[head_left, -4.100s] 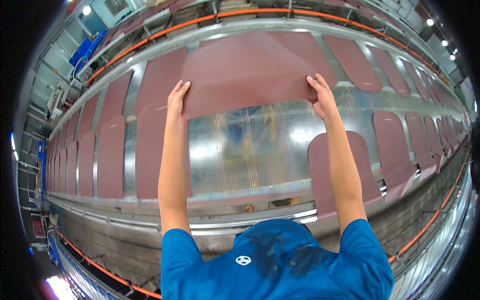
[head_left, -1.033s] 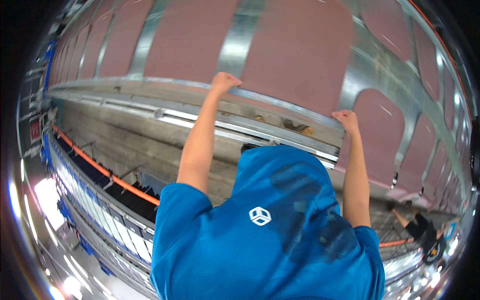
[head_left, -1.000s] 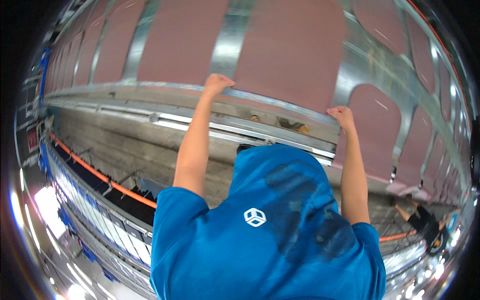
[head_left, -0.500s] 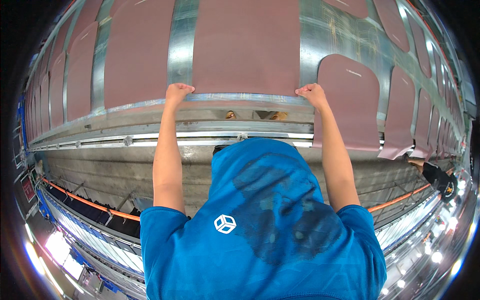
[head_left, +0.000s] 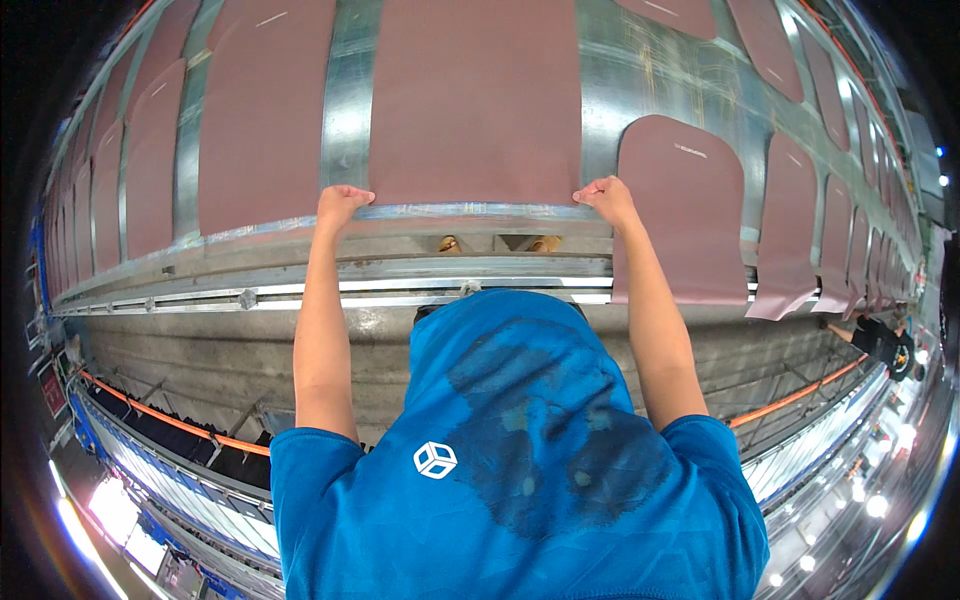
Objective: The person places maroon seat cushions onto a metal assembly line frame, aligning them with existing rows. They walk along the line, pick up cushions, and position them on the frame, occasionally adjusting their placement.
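Note:
A reddish-brown fabric panel (head_left: pixel 475 100) lies flat on the long shiny table (head_left: pixel 349 95) before me. My left hand (head_left: pixel 345 206) pinches its near left corner between thumb and fingers. At the near right corner my right hand (head_left: pixel 606 200) pinches the same panel. The panel's near edge runs straight between both hands, close to the table's front edge. Its far end passes out of view at the top. Just right of my right hand is a round-topped panel (head_left: pixel 682 200) of the same colour, its lower end hanging over the front edge.
Similar panels (head_left: pixel 265 120) lie in rows to the left and right. A metal rail (head_left: pixel 390 291) runs along the table's front, below the edge. Behind me stretches an orange bar (head_left: pixel 180 410). At the far right another person (head_left: pixel 880 345) in a dark shirt reaches toward the table.
The view has shifted slightly, so table and panels sit a little lower and further left. Both hands keep their pinch on the panel's corners.

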Motion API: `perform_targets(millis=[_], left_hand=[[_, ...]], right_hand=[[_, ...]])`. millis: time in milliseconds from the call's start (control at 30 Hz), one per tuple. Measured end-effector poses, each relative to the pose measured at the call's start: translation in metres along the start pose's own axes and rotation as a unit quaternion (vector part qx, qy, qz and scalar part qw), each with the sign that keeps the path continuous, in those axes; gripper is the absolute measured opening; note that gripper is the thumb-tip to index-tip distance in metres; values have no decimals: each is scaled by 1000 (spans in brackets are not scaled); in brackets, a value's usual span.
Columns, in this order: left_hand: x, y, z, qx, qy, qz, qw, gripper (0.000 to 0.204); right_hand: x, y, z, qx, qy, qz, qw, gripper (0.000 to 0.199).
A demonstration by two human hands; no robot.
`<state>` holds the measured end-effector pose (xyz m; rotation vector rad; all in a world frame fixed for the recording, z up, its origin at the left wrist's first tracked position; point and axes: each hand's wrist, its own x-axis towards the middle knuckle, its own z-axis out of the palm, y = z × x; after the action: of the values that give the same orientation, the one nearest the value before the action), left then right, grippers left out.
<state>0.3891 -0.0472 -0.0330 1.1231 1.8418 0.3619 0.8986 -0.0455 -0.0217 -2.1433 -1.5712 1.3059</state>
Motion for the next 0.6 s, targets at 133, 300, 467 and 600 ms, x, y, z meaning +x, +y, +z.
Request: perform_targets(millis=[133,300,467,600], left_hand=[[6,-5,-1,30,-1,0,1000,23],[15,-12,5,16,-4,2,1000,24],[18,-14,3,35,-15,11,999,31],[15,-3,0,67,15,23,997,42]], right_hand=[[-5,-9,-4,-14,-9,7,1000,34],[8,9,-1,-29,-5,-14,999,34],[12,22,4,-58,48,-65,995,38],[12,19,-1,-12,-23,-48,999,33]])
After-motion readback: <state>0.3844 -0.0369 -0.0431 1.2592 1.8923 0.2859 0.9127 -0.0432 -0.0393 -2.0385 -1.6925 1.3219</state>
